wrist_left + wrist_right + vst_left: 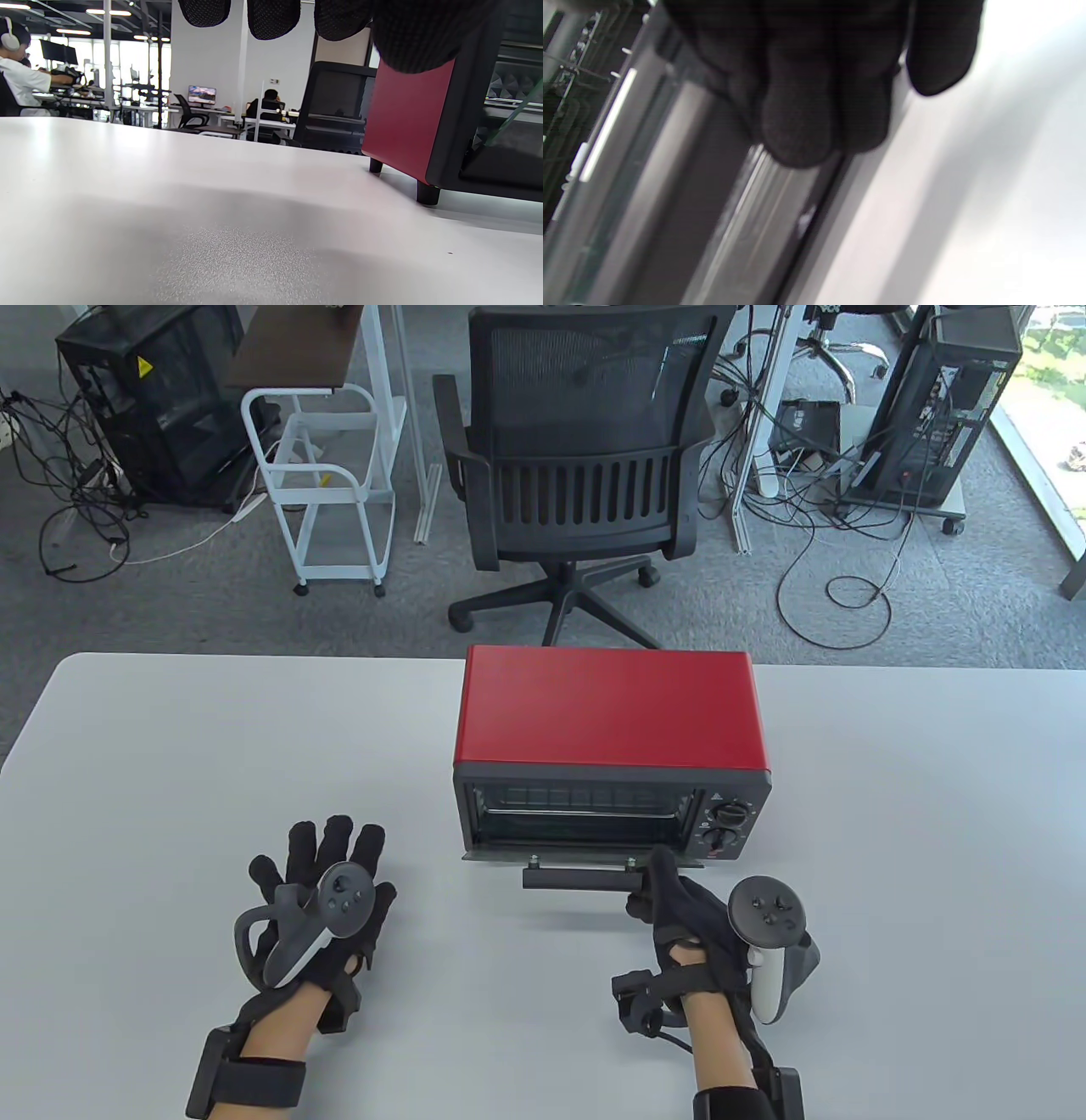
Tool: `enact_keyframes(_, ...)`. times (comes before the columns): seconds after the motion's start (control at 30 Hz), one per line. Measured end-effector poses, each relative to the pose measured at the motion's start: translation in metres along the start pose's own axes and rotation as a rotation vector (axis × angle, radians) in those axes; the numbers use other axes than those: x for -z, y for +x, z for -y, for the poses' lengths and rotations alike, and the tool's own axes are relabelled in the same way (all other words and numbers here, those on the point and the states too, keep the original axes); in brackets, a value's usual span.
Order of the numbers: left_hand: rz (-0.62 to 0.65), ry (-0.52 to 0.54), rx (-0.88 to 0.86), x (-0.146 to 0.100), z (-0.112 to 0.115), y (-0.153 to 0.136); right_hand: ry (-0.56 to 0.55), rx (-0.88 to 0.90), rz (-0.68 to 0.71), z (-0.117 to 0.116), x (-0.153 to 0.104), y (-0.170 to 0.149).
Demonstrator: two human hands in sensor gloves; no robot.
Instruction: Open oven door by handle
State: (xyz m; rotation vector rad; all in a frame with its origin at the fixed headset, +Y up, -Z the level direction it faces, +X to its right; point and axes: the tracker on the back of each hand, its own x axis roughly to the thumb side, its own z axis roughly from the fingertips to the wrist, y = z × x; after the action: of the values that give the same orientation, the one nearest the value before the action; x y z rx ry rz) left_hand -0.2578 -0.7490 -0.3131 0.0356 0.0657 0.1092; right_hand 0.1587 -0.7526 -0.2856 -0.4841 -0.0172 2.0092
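A red toaster oven stands on the white table, its black front facing me. Its door is swung partly down, and the black bar handle sticks out toward me. My right hand grips the right end of the handle, fingers curled over it; the right wrist view shows the fingers over the blurred door. My left hand rests flat on the table left of the oven, fingers spread and empty. The left wrist view shows the oven's red side and feet.
A black office chair stands beyond the table's far edge. A white cart, computer towers and cables are on the floor behind. Two control knobs sit on the oven's right front.
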Motion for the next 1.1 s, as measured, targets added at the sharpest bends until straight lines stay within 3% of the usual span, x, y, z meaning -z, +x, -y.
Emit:
enact_keyframes(0.43, -0.006, -0.001, -0.031, 0.0, -0.001, -0.002, -0.003, -0.062, -0.12, 0.003, -0.015, -0.021)
enact_keyframes(0.77, -0.011, -0.017, -0.051, -0.001, 0.001, -0.004, 0.246, -0.267, -0.274, 0.003, -0.014, -0.039)
enact_keyframes(1.1, -0.018, -0.02, -0.059, -0.002, 0.0, -0.006, 0.326, -0.409, -0.317, -0.004, -0.006, -0.046)
